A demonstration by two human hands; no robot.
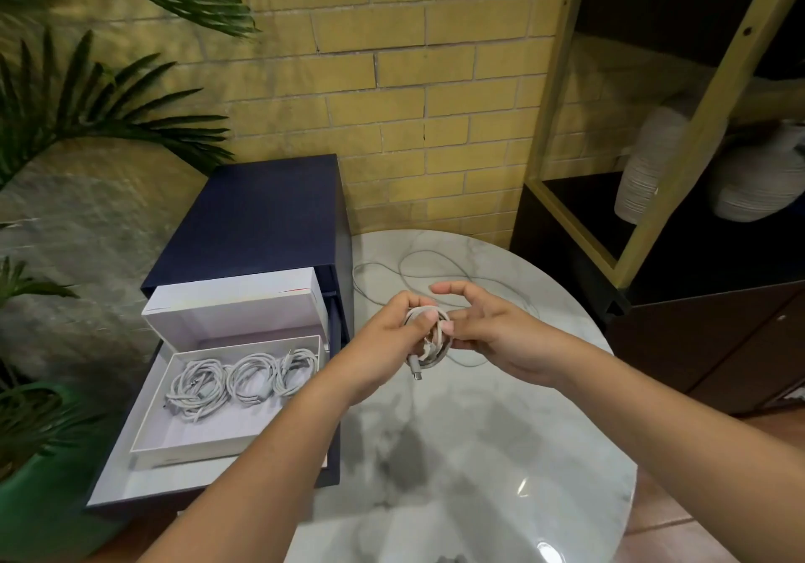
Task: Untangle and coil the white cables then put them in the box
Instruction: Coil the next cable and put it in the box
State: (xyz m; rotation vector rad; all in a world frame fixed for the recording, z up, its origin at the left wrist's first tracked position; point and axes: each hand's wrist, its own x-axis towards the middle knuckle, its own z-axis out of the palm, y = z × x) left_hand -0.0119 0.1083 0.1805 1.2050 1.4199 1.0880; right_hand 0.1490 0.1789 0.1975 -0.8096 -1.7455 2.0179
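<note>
White cable (429, 338) is wound into a small ring, and it is up in the air over the table (479, 453), held between both hands. Its plug (417, 371) hangs down from the bottom of the ring.

I see the left hand (392, 331) gripping the ring. Its fingers are curled round the loops and its thumb presses on the front. The right hand (501, 336) is just beside it. Its fingers are spread apart and a little bent. The top finger sticks out over the ring, and the lower fingertips touch the ring's right side. I cannot tell if that hand pinches any cord.

A loose cord (435, 264) lies in big wavy loops on the table behind the hands. It is thin and white, and I cannot tell if it joins the ring.

To the left sits the box (209, 453), a flat white tray. Three coiled cables (244, 381) lie in it side by side, near its back wall. A white lid (235, 301) stands just behind the tray. Both sit in a dark blue case (261, 214) that is pushed up against the table.

The table is round and looks like grey and white stone. Behind it is a yellow brick wall (414, 83). Green plant leaves (87, 105) hang on the left, over a green pot (43, 501). On the right is a shelf (679, 148) with two pale vases (644, 170).
</note>
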